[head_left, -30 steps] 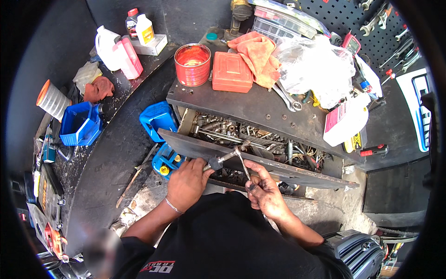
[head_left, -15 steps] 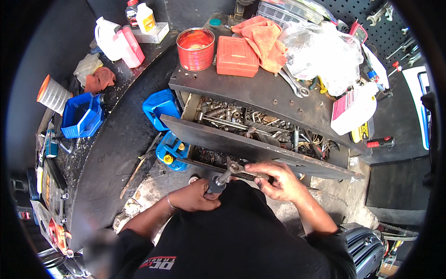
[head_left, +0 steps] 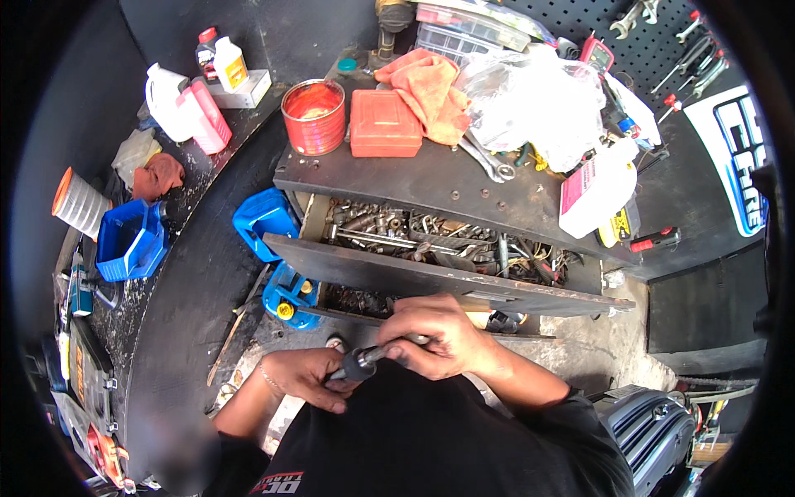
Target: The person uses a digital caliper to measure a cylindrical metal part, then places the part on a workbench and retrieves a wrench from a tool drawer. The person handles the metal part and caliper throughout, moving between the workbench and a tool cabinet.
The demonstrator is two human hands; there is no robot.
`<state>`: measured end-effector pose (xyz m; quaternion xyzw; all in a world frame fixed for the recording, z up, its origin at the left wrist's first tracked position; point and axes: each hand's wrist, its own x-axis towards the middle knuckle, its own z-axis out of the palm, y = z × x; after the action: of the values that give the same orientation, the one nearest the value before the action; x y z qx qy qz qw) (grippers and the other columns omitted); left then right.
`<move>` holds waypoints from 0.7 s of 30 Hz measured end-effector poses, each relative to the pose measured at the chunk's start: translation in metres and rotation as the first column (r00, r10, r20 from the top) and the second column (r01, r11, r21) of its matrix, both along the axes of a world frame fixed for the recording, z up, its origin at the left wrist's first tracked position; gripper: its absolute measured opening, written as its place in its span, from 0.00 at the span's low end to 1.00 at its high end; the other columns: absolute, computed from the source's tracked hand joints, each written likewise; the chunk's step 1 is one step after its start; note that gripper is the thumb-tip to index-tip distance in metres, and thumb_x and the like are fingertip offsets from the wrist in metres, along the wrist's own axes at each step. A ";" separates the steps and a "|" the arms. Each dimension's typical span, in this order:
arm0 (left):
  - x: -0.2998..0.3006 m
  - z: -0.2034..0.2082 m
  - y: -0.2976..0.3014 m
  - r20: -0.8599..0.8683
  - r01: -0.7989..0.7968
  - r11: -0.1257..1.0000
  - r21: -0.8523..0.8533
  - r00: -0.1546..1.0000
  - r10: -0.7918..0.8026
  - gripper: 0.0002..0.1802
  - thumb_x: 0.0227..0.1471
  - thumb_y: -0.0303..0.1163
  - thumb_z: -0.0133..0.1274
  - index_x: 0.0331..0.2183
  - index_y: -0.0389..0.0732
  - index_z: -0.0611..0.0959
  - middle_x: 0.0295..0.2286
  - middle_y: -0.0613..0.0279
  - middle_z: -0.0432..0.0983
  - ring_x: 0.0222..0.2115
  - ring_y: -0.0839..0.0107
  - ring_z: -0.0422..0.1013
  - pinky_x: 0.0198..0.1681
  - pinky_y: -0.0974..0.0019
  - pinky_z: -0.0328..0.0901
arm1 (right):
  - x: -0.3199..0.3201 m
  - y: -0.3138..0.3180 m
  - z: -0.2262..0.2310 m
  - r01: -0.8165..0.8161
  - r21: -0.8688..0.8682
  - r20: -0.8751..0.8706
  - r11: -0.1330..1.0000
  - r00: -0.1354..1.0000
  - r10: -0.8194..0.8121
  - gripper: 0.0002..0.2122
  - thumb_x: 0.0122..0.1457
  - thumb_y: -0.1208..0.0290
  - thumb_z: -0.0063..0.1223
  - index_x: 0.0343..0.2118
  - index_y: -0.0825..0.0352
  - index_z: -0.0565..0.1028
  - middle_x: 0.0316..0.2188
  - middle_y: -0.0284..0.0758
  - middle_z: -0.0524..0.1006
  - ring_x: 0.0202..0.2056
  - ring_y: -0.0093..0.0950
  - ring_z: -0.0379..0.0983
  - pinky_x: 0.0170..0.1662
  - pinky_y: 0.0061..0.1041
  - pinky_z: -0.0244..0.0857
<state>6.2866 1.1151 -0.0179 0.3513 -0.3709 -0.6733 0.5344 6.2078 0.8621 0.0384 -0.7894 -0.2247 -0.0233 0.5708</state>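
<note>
In front of my chest, my left hand (head_left: 310, 377) is closed around a dark grey cylindrical piece (head_left: 358, 364), which looks like a socket or chuck. A metal shaft (head_left: 378, 353) runs from it up toward my right hand (head_left: 437, 331). My right hand is closed over the other end of this metal tool, thumb and fingers pinching it; only a short end shows between them. Its exact kind is hidden by my fingers. Just beyond my hands is an open drawer (head_left: 389, 269) full of sockets, extension bars and other metal tools (head_left: 397, 236).
A lower drawer (head_left: 360, 305) stands partly open, with blue containers (head_left: 267, 211) at its left. On the bench top (head_left: 397, 178) are a red can (head_left: 315, 120), a red case (head_left: 385, 124), an orange cloth (head_left: 426, 91), wrenches (head_left: 489, 161) and a white jug (head_left: 592, 190).
My right hand has moved left and closed over the tool's upper end, nearer my left hand. The left hand has shifted left and down; the view has turned slightly.
</note>
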 end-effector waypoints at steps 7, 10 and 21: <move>-0.005 0.029 -0.001 0.792 -0.478 0.870 0.122 0.576 0.205 0.21 0.50 0.37 0.67 0.23 0.43 0.68 0.18 0.62 0.67 0.21 0.68 0.65 0.27 0.62 0.61 | 0.054 -0.084 0.030 0.466 -0.230 0.156 0.855 0.884 -0.440 0.12 0.70 0.62 0.42 0.41 0.65 0.74 0.27 0.38 0.72 0.26 0.26 0.69 0.32 0.30 0.64; -0.001 0.037 -0.008 0.880 -0.664 0.742 0.091 0.402 0.252 0.20 0.49 0.38 0.66 0.23 0.40 0.72 0.17 0.57 0.68 0.20 0.63 0.68 0.27 0.59 0.62 | 0.111 -0.125 0.034 0.433 -0.519 0.199 0.737 0.900 -0.388 0.10 0.66 0.64 0.44 0.42 0.63 0.75 0.36 0.42 0.80 0.42 0.43 0.78 0.45 0.42 0.70; -0.002 0.041 -0.033 0.950 -0.782 0.619 -0.078 0.130 0.284 0.19 0.50 0.40 0.65 0.26 0.34 0.77 0.18 0.49 0.73 0.25 0.45 0.74 0.29 0.51 0.66 | 0.093 -0.098 0.022 0.124 -0.347 0.019 0.930 0.992 -0.126 0.13 0.69 0.63 0.48 0.45 0.67 0.76 0.35 0.34 0.76 0.39 0.28 0.74 0.45 0.31 0.68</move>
<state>6.2845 1.0825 0.0227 0.8783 -0.2722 -0.1767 0.3511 6.3012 0.7636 0.0601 -0.8905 -0.1736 -0.0182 0.4201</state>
